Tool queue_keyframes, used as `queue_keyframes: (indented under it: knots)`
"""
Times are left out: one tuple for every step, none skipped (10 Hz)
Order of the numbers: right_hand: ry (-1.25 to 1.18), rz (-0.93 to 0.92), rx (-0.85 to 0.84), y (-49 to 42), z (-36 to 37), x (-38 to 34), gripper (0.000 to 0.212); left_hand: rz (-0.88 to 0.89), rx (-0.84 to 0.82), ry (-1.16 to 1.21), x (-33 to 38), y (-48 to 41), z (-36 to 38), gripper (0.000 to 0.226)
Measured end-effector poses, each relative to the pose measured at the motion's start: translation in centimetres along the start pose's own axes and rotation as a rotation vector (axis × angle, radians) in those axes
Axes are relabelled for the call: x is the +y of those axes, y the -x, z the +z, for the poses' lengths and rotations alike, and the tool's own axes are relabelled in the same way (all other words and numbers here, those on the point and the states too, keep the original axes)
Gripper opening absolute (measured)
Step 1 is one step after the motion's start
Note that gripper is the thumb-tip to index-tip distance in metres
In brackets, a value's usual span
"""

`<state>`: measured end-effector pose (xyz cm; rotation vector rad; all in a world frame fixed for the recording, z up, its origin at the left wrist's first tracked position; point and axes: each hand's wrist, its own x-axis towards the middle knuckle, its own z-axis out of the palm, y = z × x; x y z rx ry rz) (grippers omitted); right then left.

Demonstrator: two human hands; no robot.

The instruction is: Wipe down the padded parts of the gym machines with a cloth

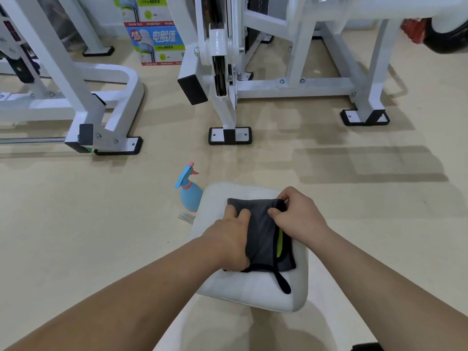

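- Grey cloth, folded, is laid on the white seat pad; judged soft, light, limp.
- Its edges are pinched by the left hand and right hand.
- A bunched, folded grip is advised.

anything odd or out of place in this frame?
Nothing damaged or spilled. Minor: the blue spray bottle stands on the floor beside the white seat pad. Both hands, left hand and right hand, are on the folded grey cloth on the pad.
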<state>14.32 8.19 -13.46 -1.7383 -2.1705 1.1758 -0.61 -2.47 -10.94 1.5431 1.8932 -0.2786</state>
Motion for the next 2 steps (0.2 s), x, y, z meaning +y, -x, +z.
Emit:
queue_keyframes:
  knots:
    - [0.023,0.006,-0.043,0.6,-1.0,-1.0,0.040,0.018,0.039,0.082,-1.0,0.0,-1.9,0.070]
    - [0.002,-0.049,0.025,1.4,-2.9,-2.0,0.038,0.049,0.378,0.240,-1.2,0.1,-3.9,0.029]
